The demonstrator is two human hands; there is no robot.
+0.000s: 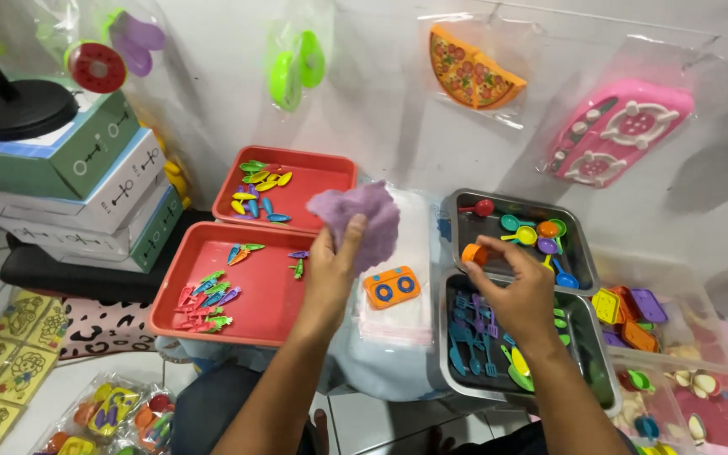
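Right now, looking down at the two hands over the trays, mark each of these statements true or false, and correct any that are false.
1. The left hand holds a purple lump of dough. True.
2. The right hand pinches a small green cup. False: the small piece in its grip is orange.
3. Both red trays lie to the left of the hands. True.
4. The orange toy stove lies inside a metal tray. False: it lies on a clear packet between the red trays and the metal trays.
5. A toy pizza hangs in a bag on the wall. True.
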